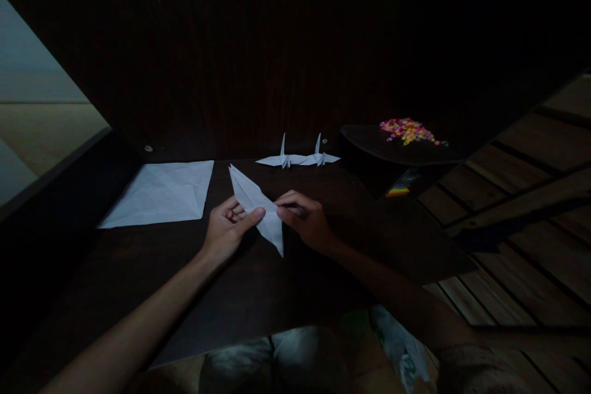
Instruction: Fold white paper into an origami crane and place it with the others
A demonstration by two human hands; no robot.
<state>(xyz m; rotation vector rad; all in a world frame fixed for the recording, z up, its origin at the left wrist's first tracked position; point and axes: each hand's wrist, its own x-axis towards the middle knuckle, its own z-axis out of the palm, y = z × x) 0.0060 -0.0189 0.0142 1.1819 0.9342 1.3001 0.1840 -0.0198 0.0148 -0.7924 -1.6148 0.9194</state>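
Note:
A folded white paper, long and pointed at its ends, is held tilted above the dark tabletop between my hands. My left hand grips its middle from the left, thumb on top and fingers behind. At the paper's right edge, my right hand pinches it between thumb and fingers. Just beyond stand two white origami cranes, side by side with wings spread and touching. To the left lies a flat sheet of creased white paper.
A dark upright panel backs the dark table. On a raised shelf at the right sits a heap of small colourful pieces. A plastic bag is below the table's front edge, near slatted wood.

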